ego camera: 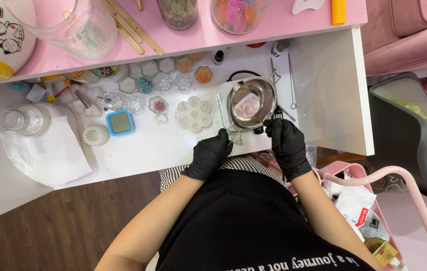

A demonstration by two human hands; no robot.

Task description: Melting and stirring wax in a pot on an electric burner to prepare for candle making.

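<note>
White desk (138,150): blue square dish (120,122) far left, white flower-shaped mould (194,114) mid, left hand (208,153) in black glove pinching wire handle of round steel melting pot (251,102) holding pink liquid, right hand (287,140) gripping a thin dark tool at its near rim.

The metal pot (251,103) is set on the worktop (138,148), with the flower mould (193,114) just left of it and the shelf (198,37) behind.

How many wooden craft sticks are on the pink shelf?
3 that I can make out, lying side by side on the pink shelf, right of the clear jug. Others may be hidden.
</note>
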